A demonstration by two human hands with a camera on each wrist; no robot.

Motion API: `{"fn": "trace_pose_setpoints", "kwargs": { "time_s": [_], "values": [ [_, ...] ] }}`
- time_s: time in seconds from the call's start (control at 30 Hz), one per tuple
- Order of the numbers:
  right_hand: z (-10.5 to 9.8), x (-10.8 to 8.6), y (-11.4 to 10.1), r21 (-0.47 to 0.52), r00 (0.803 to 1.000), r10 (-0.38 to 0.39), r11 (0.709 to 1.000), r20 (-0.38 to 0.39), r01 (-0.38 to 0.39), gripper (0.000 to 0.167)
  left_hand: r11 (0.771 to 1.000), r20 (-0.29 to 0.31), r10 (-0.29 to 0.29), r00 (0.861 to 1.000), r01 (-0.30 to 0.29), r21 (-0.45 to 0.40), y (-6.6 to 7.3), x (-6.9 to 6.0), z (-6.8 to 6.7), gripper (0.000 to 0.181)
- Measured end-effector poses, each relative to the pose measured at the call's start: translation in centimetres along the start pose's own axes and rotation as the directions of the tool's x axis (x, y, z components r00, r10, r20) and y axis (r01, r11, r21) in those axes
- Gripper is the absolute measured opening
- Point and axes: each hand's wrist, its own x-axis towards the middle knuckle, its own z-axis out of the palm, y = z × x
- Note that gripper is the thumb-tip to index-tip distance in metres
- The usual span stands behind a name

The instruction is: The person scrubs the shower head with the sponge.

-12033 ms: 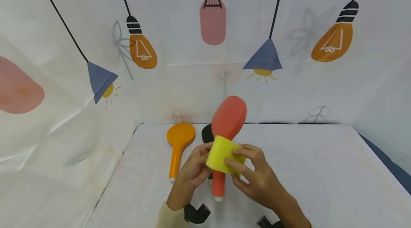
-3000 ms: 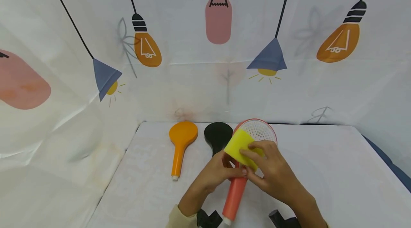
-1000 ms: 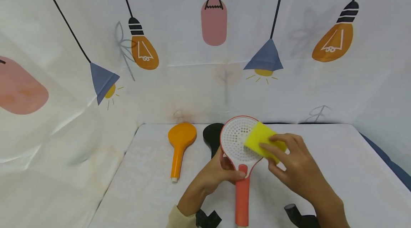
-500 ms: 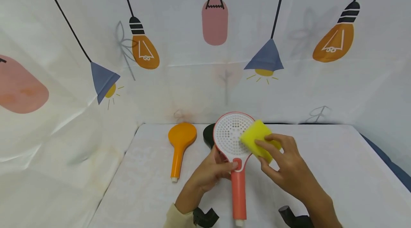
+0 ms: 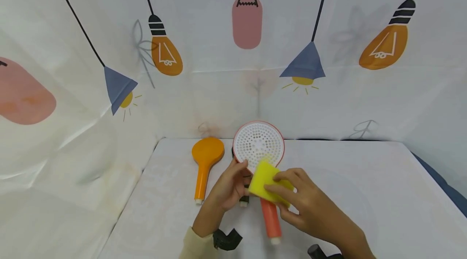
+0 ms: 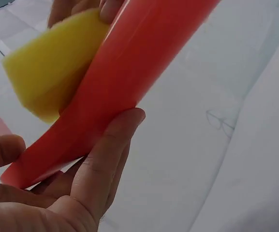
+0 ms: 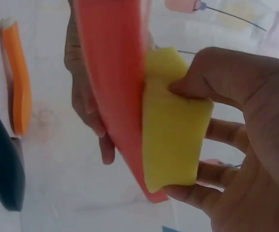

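My left hand (image 5: 224,192) grips a red shower head (image 5: 258,141) near its neck, above the table. Its white perforated face is turned toward the head camera, and its handle points down. In my right hand (image 5: 311,208) is a yellow sponge (image 5: 268,182), pinched between thumb and fingers. The sponge lies against the front of the neck, just below the face. From the left wrist, the red back (image 6: 124,67) shows with my left fingers under it. The right wrist view has the sponge (image 7: 173,135) flat against the shower head (image 7: 112,63).
An orange shower head (image 5: 206,153) lies on the white table (image 5: 365,194) to the left. A dark shower head (image 7: 6,169) lies beside it, mostly hidden behind the held one in the head view. A sheet printed with lamps (image 5: 219,101) hangs behind.
Twelve seconds ago the red back faced the head camera; the perforated face now does. Over the last second the shower head moved left and up, and the sponge went from the face's right edge to the neck.
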Motion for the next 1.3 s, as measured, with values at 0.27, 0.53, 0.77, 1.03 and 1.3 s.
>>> {"fn": "trace_pose_setpoints", "kwargs": {
  "time_s": [0.27, 0.53, 0.77, 1.03, 1.3],
  "values": [
    [-1.5, -0.3, -1.9, 0.162, 0.980, -0.124, 0.982, 0.153, 0.099, 0.044, 0.996, -0.003, 0.051, 0.999, -0.051, 0.071, 0.5, -0.2, -0.1, 0.053],
    [0.5, 0.2, -0.3, 0.020, 0.989, -0.134, 0.991, -0.069, 0.136, 0.032, 0.997, -0.022, -0.005, 1.000, 0.006, 0.077, -0.1, -0.5, 0.5, 0.064],
    [1.2, 0.4, -0.1, -0.041, 0.980, -0.142, 0.990, -0.142, 0.138, 0.034, 0.999, 0.052, -0.024, 0.998, 0.023, 0.023, -0.3, -0.5, 0.7, 0.064],
    [0.7, 0.2, -0.2, 0.044, 0.989, -0.138, 0.989, -0.046, 0.140, 0.034, 0.999, -0.001, 0.019, 1.000, -0.019, 0.044, -0.1, -0.2, 0.8, 0.060],
    [-1.4, -0.4, -1.2, 0.176, 0.982, -0.131, 0.979, 0.136, 0.106, 0.032, 0.995, -0.057, 0.100, 0.993, -0.099, 0.032, 0.4, -0.2, 0.3, 0.054]
  ]
}}
